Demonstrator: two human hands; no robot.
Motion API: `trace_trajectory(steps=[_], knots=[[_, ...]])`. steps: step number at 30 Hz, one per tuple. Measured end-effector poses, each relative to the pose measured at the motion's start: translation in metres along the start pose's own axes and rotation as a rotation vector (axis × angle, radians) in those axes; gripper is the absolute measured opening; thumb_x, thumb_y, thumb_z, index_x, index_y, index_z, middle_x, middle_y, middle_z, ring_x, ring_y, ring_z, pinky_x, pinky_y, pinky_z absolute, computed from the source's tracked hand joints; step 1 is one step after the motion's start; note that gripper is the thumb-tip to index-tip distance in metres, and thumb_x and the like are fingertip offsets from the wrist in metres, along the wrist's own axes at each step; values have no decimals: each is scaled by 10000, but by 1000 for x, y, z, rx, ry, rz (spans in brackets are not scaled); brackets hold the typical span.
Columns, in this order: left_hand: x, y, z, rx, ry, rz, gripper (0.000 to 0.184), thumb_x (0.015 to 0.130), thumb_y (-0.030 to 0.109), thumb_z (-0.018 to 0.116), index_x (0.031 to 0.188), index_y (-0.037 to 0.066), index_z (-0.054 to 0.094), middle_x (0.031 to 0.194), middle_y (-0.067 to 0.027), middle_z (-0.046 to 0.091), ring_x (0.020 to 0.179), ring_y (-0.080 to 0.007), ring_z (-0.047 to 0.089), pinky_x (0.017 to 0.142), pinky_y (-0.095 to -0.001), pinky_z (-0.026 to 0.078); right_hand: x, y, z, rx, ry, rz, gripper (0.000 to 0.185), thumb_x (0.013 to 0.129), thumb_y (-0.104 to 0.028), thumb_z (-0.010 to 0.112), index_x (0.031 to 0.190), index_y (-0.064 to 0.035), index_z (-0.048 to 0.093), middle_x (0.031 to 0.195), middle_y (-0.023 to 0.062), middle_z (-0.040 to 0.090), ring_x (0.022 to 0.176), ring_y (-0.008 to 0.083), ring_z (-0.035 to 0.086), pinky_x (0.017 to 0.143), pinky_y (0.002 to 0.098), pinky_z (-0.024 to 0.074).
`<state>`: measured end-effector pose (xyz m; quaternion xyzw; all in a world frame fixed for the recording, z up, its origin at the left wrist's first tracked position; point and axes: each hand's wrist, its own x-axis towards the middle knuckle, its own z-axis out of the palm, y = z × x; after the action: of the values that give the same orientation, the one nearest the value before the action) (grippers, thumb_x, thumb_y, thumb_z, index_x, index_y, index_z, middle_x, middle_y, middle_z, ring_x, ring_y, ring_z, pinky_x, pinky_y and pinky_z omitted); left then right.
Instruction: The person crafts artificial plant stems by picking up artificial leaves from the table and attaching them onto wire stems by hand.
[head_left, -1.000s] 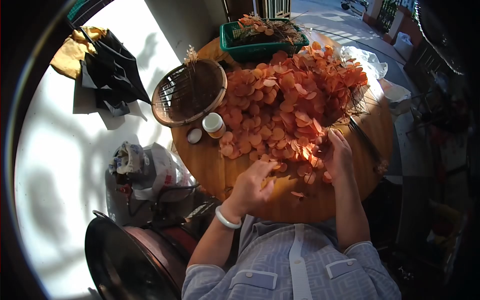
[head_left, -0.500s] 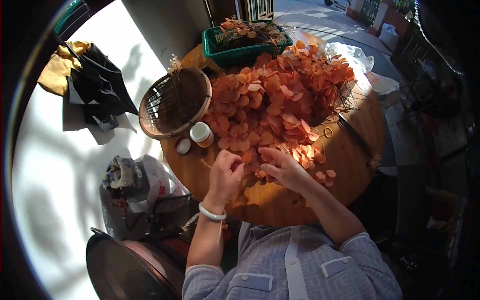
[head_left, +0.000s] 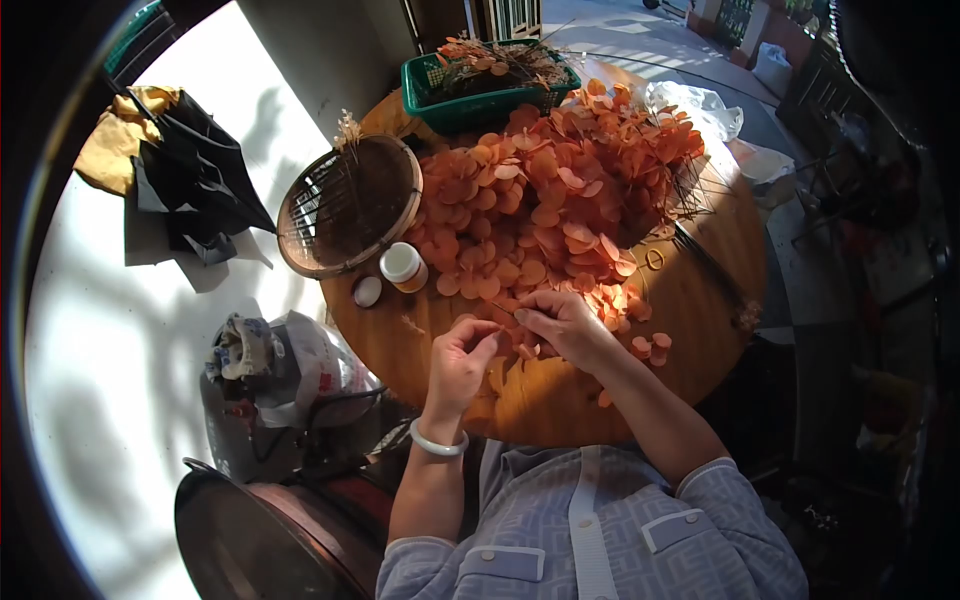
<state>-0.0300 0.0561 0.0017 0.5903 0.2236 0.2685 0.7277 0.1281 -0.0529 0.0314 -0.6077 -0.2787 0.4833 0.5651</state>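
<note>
Faces a round wooden surface [head_left: 560, 405] in patchy sunlight, in a patterned grey shirt [head_left: 500, 520]. Holds the left hand [head_left: 460, 366] and the right hand [head_left: 563, 325] low over the near half, close to one another but apart, just in front of a spread heap of orange leaves [head_left: 550, 200]. Bends the left hand up from the wrist, with thumb and forefinger brought close at the tips. Reaches the right hand in from the other side, with thumb and fingertips drawn together beside the nearest leaves. Cannot tell whether to call either of the hands clamped on anything, with the fingertips too small to read clearly. Wears a pale bangle [head_left: 438, 441] around the left wrist.

Has the heap across the middle of the surface, reaching back to a green basket [head_left: 470, 118] piled with dried sprigs [head_left: 500, 62]. Has a few loose leaves [head_left: 658, 349] near the right forearm. To the left of the heap, has a round woven tray [head_left: 370, 190], and just in front of it a white-topped jar [head_left: 403, 265] beside a small round lid [head_left: 367, 291]. To the right, has a small yellow ring-shaped item [head_left: 655, 264] and a bundle of dark stems [head_left: 712, 268], and farther back a white plastic bag [head_left: 705, 106]. Below left, off the surface, shows a large dark pan [head_left: 250, 530]
</note>
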Motion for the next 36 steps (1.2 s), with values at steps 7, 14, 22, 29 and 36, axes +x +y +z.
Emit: trace_trajectory(steps=[7,14,22,29,36], knots=[[-6,-4,11,-75,166,-76,104,921,55,677,986,-11,723,816,-6,698,708,-51,608,609,-182,416,-33,-1,-4,-406,149,-432,173,979,-89,584,1093,14,665,829,74,696,706,122,669,634,264,520],[-10,-4,21,-45,162,-79,110,925,51,677,989,-24,724,822,-15,698,713,-57,610,657,-195,466,-43,14,3,-746,234,-679,167,902,-33,626,1062,-13,667,925,169,699,788,339,701,680,387,559],[-16,0,30,201,172,80,96,909,40,680,964,-34,706,809,-7,667,731,-73,601,640,-232,462,-50,19,5,-983,279,-636,189,882,-48,648,1070,-52,650,828,122,653,706,327,677,587,406,546],[-16,2,36,936,156,690,93,777,-24,672,859,17,656,783,-112,578,710,-307,592,632,-395,487,-54,23,1,-1022,234,-562,231,876,-36,645,1107,-41,631,867,136,670,723,342,682,624,408,556],[-10,3,30,928,106,717,133,763,-88,653,879,-22,657,778,-137,609,708,-329,619,620,-382,501,-49,11,-7,-768,166,-463,347,893,-25,597,1238,-50,572,875,177,698,735,356,702,638,417,556]])
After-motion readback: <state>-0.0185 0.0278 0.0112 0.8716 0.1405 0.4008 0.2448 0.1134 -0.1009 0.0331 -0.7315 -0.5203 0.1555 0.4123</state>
